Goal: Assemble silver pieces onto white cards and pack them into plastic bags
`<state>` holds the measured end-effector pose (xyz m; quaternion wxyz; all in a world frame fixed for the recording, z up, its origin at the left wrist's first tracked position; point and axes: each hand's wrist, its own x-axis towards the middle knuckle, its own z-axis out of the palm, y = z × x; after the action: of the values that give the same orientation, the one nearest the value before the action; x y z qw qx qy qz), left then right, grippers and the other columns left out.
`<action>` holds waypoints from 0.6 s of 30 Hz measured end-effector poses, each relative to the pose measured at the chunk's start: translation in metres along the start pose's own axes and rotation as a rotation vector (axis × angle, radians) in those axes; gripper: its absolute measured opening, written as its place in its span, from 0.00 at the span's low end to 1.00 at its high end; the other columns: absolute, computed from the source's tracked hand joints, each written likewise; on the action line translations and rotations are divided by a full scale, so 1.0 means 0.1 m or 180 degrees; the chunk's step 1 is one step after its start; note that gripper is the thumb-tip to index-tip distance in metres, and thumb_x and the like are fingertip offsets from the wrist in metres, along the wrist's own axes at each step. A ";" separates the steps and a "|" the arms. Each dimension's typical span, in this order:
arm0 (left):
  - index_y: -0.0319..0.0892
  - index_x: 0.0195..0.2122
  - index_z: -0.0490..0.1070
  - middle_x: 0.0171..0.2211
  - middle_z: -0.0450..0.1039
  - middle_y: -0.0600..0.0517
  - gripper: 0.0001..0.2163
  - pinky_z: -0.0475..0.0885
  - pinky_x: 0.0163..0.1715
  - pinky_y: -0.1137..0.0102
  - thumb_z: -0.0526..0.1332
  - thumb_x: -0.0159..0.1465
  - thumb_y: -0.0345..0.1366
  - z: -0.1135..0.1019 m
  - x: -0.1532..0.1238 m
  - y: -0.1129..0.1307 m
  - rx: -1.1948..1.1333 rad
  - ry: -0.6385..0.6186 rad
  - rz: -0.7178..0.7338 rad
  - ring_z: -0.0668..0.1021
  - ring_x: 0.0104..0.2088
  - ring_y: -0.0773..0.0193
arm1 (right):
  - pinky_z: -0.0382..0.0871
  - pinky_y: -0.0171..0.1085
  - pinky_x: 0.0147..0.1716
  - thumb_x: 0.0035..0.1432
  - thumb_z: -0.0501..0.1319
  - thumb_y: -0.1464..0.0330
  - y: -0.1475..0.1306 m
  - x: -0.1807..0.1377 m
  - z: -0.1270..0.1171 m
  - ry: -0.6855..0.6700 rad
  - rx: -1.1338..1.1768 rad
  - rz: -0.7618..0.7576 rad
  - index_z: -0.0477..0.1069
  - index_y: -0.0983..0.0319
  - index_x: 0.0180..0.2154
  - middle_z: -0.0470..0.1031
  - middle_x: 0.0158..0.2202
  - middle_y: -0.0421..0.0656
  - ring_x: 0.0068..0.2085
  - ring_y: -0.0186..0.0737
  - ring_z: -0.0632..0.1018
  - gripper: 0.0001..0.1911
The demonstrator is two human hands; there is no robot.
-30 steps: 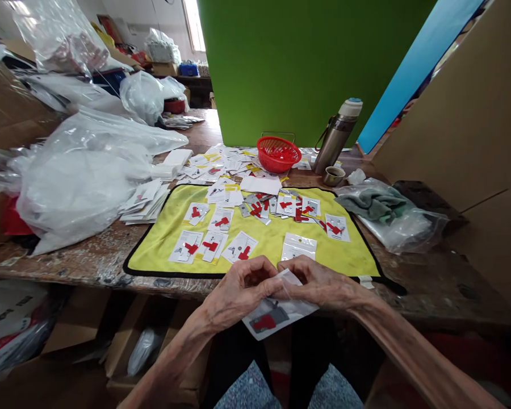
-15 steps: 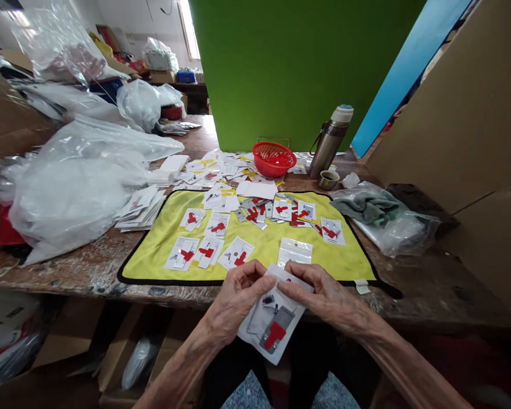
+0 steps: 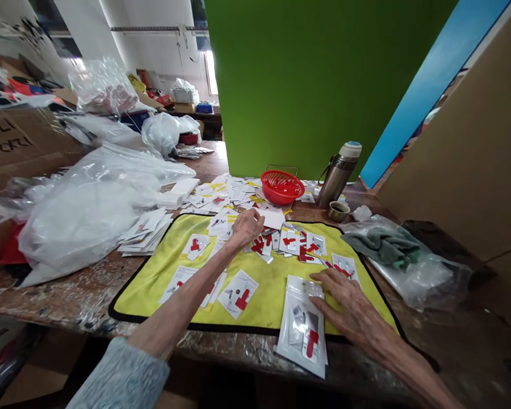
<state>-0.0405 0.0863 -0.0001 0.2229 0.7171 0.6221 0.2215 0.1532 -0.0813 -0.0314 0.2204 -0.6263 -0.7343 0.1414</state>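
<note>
Open right hand [image 3: 353,307] lies on the clear packet [image 3: 302,329]; left hand [image 3: 247,227] curls over loose cards [image 3: 223,224], hold unclear.

We get soft, even indoor light, a blown-out window [image 3: 210,72] at the back, faint glare on the plastic bag [image 3: 85,218], weak shadows, and wide-angle bending toward the frame's edges.

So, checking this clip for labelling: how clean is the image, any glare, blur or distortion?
In the head view, the window at the back is blown out, the wide lens bows the workbench edge, the plastic bag shows pale glare, and the right hand looks fairly sharp.
</note>
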 end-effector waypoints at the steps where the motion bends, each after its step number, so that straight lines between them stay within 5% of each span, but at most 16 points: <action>1: 0.36 0.42 0.72 0.46 0.73 0.39 0.13 0.66 0.45 0.61 0.54 0.63 0.39 0.07 0.11 0.01 0.0081 0.0064 -0.0034 0.73 0.48 0.51 | 0.67 0.50 0.48 0.57 0.54 0.65 0.02 -0.01 0.02 0.0029 -0.0087 -0.0036 0.70 0.59 0.45 0.74 0.46 0.49 0.48 0.50 0.74 0.14; 4: 0.36 0.47 0.70 0.52 0.68 0.36 0.15 0.61 0.51 0.55 0.58 0.62 0.38 0.28 0.31 -0.01 0.0366 0.0144 -0.0043 0.67 0.55 0.45 | 0.69 0.48 0.47 0.59 0.53 0.64 0.11 -0.03 0.03 -0.0047 -0.0063 -0.0050 0.70 0.59 0.43 0.75 0.45 0.49 0.48 0.48 0.75 0.13; 8: 0.40 0.45 0.71 0.48 0.72 0.40 0.11 0.60 0.50 0.58 0.55 0.62 0.31 0.40 0.44 -0.10 0.0607 0.0111 0.0022 0.69 0.53 0.49 | 0.71 0.45 0.46 0.61 0.52 0.62 0.22 -0.07 0.02 -0.0191 0.0100 -0.0058 0.70 0.58 0.40 0.76 0.41 0.46 0.44 0.45 0.77 0.11; 13: 0.42 0.38 0.72 0.39 0.75 0.46 0.08 0.62 0.46 0.60 0.54 0.63 0.33 0.17 0.38 -0.07 0.0725 0.0171 0.0306 0.73 0.44 0.55 | 0.70 0.47 0.45 0.59 0.53 0.59 0.13 0.12 -0.08 0.0328 0.0244 0.0001 0.71 0.57 0.39 0.75 0.41 0.47 0.44 0.47 0.76 0.13; 18: 0.43 0.35 0.72 0.38 0.72 0.48 0.06 0.61 0.47 0.61 0.56 0.64 0.36 -0.12 -0.17 0.06 0.0782 0.0477 0.1250 0.72 0.43 0.57 | 0.69 0.45 0.42 0.56 0.56 0.59 -0.21 0.68 -0.21 0.0939 0.0851 0.0124 0.66 0.58 0.48 0.73 0.44 0.47 0.42 0.45 0.74 0.19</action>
<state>-0.0448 0.0690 0.0128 0.0399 0.8276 0.5078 0.2359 0.1372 -0.0196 0.0066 0.4039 -0.6195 -0.6565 0.1485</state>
